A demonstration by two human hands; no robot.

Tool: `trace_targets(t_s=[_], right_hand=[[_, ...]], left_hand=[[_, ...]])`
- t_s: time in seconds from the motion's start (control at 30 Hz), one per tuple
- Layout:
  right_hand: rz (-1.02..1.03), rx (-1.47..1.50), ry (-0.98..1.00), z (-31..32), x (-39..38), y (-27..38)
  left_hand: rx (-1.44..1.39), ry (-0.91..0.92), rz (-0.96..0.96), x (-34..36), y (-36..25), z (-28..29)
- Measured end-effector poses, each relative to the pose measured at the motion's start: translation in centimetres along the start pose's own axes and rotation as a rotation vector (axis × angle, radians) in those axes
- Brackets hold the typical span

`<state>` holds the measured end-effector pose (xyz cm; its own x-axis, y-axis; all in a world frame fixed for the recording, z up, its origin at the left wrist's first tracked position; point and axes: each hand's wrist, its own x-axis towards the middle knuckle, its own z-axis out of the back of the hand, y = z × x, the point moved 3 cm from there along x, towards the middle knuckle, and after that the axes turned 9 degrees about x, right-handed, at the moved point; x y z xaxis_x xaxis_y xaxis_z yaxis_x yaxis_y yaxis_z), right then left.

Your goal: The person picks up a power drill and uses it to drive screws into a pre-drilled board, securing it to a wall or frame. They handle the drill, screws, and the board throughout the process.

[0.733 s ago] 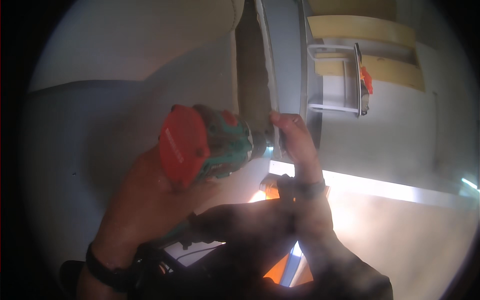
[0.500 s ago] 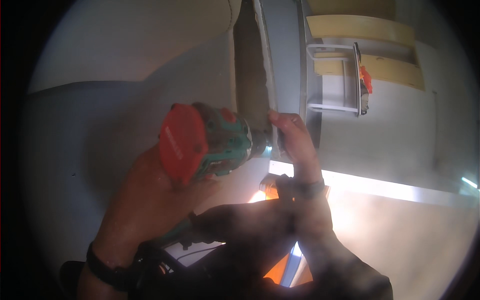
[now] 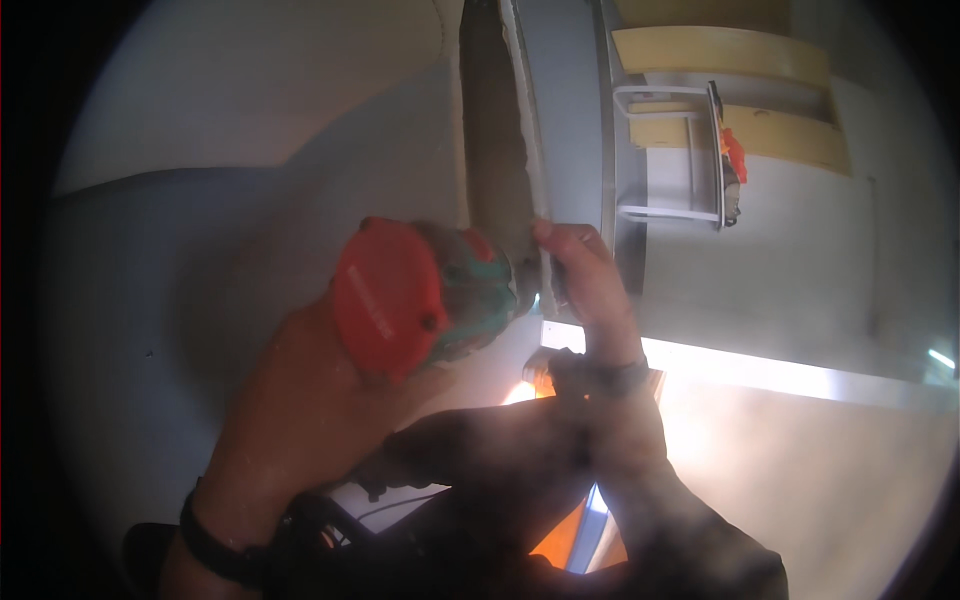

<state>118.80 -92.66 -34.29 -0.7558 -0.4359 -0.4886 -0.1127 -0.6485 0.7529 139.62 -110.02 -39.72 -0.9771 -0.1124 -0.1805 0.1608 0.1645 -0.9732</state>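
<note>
A green and red power drill (image 3: 475, 285) points away from me to the right, its red rear cap (image 3: 385, 300) closest to me. My left hand (image 3: 320, 380), with a black wristband, is wrapped around the drill from behind; its fingers are mostly hidden. The drill's nose is up against the ragged pale edge (image 3: 533, 150) of a tall, dark recess (image 3: 495, 130) in the wall. My right hand (image 3: 592, 280) grips that same edge beside the drill's nose, thumb on the near face. The bit's tip cannot be made out.
A white metal-framed stand (image 3: 668, 213) with red and dark items on top is at the right, near yellowish boards (image 3: 720, 52). A bright white ledge (image 3: 760, 370) runs below my right hand. Orange things (image 3: 560, 540) show between my arms, and a black cable (image 3: 400, 503) hangs near my left arm.
The drill and my left hand have shifted slightly right, and the drill's rear has turned more toward me. My right hand stays nearly in place on the edge.
</note>
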Motion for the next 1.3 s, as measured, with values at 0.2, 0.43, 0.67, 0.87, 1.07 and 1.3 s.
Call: trace_targets(t_s=[0.2,0.43,0.67,0.87,1.07,1.3], right_hand=[[0.02,-0.019,-0.029,1.3,0.0,-0.3],[0.037,0.006,-0.001,0.1,0.4,-0.9],[0.01,0.055,0.048,-1.8,0.5,-1.0],[-0.022,-0.039,-0.028,1.1,-0.6,-0.5],[-0.037,0.026,0.012,-0.4,-0.2,-0.9],[-0.004,0.025,0.015,-0.5,0.1,-0.8]], left_hand=[[0.018,-0.03,-0.112,0.9,0.4,-1.2],[0.074,-0.038,-0.081,-0.1,0.6,-0.4],[0.04,-0.058,-0.014,-1.2,0.2,0.5],[-0.056,-0.029,-0.073,0.8,0.9,-1.8],[-0.047,0.009,0.008,0.0,0.8,-1.0],[-0.017,-0.034,0.021,-0.5,0.5,-0.8]])
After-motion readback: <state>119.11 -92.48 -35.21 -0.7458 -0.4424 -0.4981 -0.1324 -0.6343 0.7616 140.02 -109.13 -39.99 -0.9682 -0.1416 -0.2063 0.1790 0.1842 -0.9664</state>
